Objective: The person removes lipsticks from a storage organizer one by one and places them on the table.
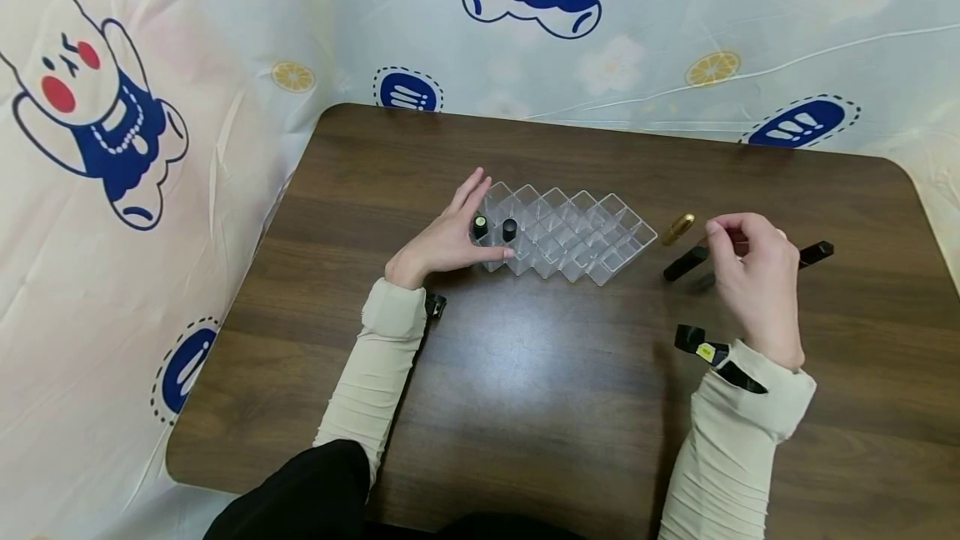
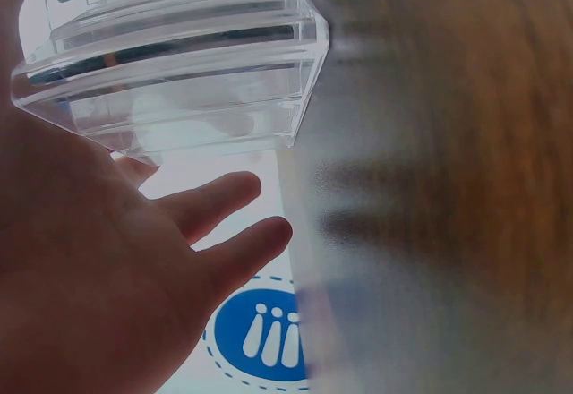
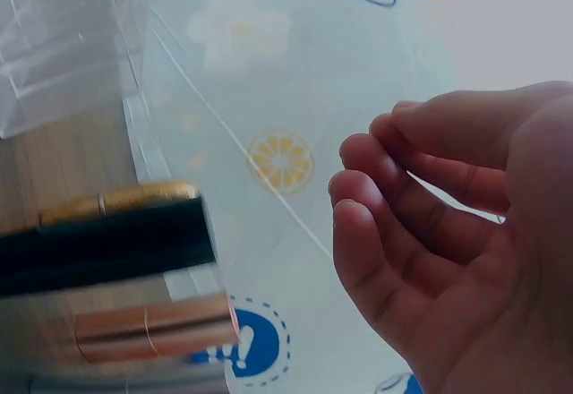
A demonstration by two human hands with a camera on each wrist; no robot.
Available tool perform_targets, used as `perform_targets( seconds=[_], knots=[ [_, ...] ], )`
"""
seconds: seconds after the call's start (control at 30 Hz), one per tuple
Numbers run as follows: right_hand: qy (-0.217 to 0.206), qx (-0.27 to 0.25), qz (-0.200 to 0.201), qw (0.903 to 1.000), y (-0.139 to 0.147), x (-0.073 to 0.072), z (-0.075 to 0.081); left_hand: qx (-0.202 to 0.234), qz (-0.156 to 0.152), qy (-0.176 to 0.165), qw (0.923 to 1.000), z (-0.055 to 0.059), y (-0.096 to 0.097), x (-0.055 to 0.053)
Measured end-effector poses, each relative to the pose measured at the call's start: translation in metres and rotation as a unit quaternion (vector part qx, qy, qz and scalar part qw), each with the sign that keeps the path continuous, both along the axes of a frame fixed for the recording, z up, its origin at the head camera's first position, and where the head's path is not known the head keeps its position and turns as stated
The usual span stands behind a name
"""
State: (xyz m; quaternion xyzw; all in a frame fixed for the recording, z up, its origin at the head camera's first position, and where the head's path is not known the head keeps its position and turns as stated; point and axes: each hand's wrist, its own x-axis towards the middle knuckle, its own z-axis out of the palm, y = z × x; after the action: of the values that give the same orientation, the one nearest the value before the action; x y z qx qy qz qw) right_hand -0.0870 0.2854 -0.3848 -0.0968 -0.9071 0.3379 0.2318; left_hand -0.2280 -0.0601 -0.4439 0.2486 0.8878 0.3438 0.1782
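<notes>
My left hand (image 1: 450,236) holds the left end of a clear organizer (image 1: 585,233) with diamond-shaped compartments, thumb along the front and fingers at the back. Two dark tubes, one with a pale green top (image 1: 480,227) and one black (image 1: 509,230), stand upright in its left compartments. My right hand (image 1: 757,273) hovers over lying tubes, its fingers loosely bent with nothing visible between them. A black tube (image 1: 686,263) lies to its left, with a gold tube (image 1: 678,229) just behind. In the right wrist view a rose-gold tube (image 3: 157,327) shows near the black one.
Another black tube (image 1: 816,254) lies to the right of my right hand, partly hidden by it. The brown wooden table (image 1: 525,407) has rounded corners. A printed cloth curtain (image 1: 420,15) hangs behind it and along the left side.
</notes>
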Motion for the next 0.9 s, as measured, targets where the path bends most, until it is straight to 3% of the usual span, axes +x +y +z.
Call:
perform_targets(
  seconds=[0.47,0.9],
  knots=[
    [0.002,0.023,0.112,0.9935,-0.033,-0.017,-0.003,0.001,-0.003,0.002,1.0000,0.002,-0.003,-0.002],
    [0.014,0.028,0.152,0.9879,-0.047,-0.026,-0.012,-0.004,-0.008,0.004,0.9999,0.000,-0.002,-0.002]
  ],
)
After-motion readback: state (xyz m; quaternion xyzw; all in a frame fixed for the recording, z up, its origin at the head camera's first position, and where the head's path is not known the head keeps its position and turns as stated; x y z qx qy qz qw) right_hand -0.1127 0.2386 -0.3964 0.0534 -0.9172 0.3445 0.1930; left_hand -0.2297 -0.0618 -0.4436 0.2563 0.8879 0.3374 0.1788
